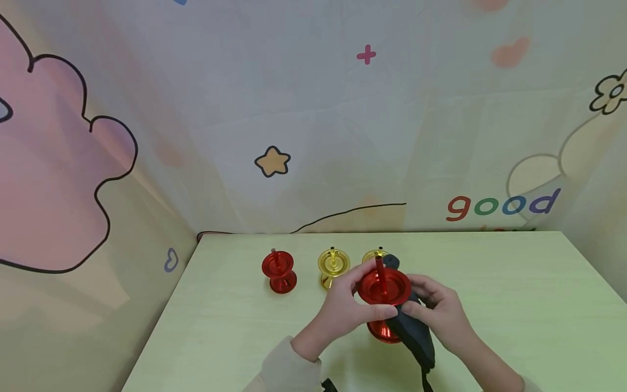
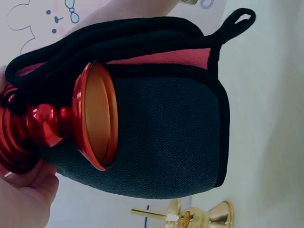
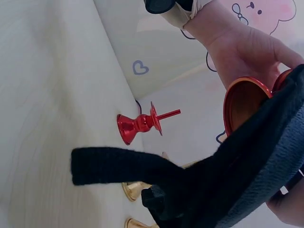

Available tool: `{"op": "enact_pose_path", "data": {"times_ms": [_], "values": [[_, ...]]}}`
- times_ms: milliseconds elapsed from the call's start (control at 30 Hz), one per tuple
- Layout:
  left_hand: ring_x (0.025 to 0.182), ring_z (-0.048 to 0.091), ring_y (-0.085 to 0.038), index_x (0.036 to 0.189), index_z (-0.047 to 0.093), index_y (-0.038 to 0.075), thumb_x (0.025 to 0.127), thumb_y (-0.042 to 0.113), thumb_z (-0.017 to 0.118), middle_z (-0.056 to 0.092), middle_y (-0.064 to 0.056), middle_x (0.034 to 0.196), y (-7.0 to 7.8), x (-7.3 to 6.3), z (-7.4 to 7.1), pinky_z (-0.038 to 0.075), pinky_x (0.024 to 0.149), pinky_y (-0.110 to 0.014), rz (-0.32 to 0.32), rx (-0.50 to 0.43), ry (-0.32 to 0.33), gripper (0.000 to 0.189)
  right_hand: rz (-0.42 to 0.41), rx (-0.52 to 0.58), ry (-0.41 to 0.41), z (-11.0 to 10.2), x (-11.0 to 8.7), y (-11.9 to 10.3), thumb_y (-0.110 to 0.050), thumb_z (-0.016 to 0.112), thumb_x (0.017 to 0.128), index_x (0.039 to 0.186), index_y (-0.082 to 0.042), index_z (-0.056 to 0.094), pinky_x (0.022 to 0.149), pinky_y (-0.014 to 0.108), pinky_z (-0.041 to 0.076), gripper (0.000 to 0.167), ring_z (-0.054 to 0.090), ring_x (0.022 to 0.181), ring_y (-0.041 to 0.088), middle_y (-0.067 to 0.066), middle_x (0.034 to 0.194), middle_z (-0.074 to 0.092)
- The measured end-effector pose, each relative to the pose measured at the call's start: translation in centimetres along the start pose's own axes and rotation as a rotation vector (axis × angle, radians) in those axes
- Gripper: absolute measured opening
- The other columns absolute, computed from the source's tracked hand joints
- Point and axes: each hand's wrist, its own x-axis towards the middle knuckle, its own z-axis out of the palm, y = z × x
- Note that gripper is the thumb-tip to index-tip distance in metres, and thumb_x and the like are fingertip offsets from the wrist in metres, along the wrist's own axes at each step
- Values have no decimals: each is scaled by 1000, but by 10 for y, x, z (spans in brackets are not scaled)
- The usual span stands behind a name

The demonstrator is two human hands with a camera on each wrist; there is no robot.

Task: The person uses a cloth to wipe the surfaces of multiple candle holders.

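My left hand (image 1: 343, 307) grips a red metallic candle holder (image 1: 384, 294) upright above the table, its fingers and thumb about the dish. In my right hand (image 1: 444, 317) is a dark cloth (image 1: 413, 335), held against the holder's right side. The left wrist view shows the cloth (image 2: 171, 128) wrapped behind the holder's stem and flared base (image 2: 99, 118), with black edging, a pinkish lining and a corner loop. A strip of the cloth (image 3: 114, 165) hangs out in the right wrist view. Part of the holder's stem is hidden by the thumb and cloth.
Behind my hands, on the pale table (image 1: 215, 337), stand another red candle holder (image 1: 282, 272) at the left and a gold one (image 1: 334, 263) beside it. A second gold holder (image 1: 373, 254) is mostly hidden behind my left hand. A patterned backdrop (image 1: 313, 120) rises behind the table.
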Motion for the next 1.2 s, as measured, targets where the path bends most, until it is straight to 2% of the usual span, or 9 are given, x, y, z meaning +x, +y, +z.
{"op": "enact_pose_path", "data": {"times_ms": [67, 300, 433, 633, 733, 800, 900, 1100, 1200], "values": [[105, 51, -9, 130, 42, 16, 75, 24, 70, 56, -1, 119, -2, 3, 1, 46, 83, -24, -7, -1, -31, 62, 23, 55, 1, 0, 0, 2, 3, 57, 81, 110, 1, 55, 65, 20, 49, 30, 59, 83, 2, -18, 94, 65], [115, 41, -6, 141, 13, 24, 80, 39, 61, 39, 2, 131, -8, 6, 2, 41, 93, -28, -84, 50, -135, 79, 89, 252, 41, 3, -4, 10, 4, 54, 83, 103, -22, 62, 69, 18, 50, 34, 61, 83, 5, -12, 94, 67], [113, 41, -5, 140, 9, 30, 79, 44, 61, 38, 6, 128, -10, 6, 5, 44, 87, -24, -105, 130, -99, 82, 98, 297, 64, 5, -5, 14, 4, 53, 84, 104, -21, 63, 71, 18, 50, 33, 60, 85, 5, -11, 95, 66], [109, 41, -10, 140, 6, 30, 78, 51, 58, 38, 2, 122, -8, 4, 12, 46, 82, -26, -125, 310, -12, 84, 143, 296, 97, 5, -6, 17, 1, 53, 85, 102, -20, 64, 70, 19, 51, 29, 60, 82, 6, -11, 93, 66], [107, 40, -10, 141, 8, 30, 77, 52, 59, 39, 2, 120, -8, 4, 14, 46, 81, -27, -137, 334, 22, 85, 154, 286, 111, 6, -6, 17, 0, 52, 86, 102, -18, 64, 69, 20, 51, 27, 60, 81, 6, -11, 93, 66], [108, 41, -9, 140, 10, 29, 76, 50, 61, 40, 3, 121, -8, 3, 14, 45, 83, -29, -141, 301, 33, 84, 144, 279, 120, 8, -7, 17, 0, 53, 86, 102, -16, 64, 69, 19, 51, 26, 59, 81, 6, -11, 92, 66], [113, 41, -8, 140, 13, 29, 76, 43, 64, 42, 6, 124, -10, 3, 11, 42, 91, -35, -128, 186, 18, 83, 99, 306, 115, 8, -8, 17, 3, 53, 84, 103, -14, 64, 69, 19, 50, 28, 60, 81, 6, -10, 92, 66], [125, 34, -8, 140, 13, 29, 78, 34, 65, 44, 7, 131, -10, 4, -3, 27, 103, -45, -15, -34, -140, 81, 8, 422, 8, 2, -8, 19, 10, 49, 83, 104, -17, 64, 72, 20, 50, 37, 61, 86, 6, -7, 96, 67], [126, 32, -6, 140, 11, 29, 79, 37, 63, 43, 8, 134, -10, 5, -5, 21, 106, -46, -6, -101, -190, 80, -9, 493, -61, -1, -6, 19, 10, 47, 85, 107, -16, 63, 75, 21, 49, 37, 61, 88, 7, -6, 98, 67]]}}
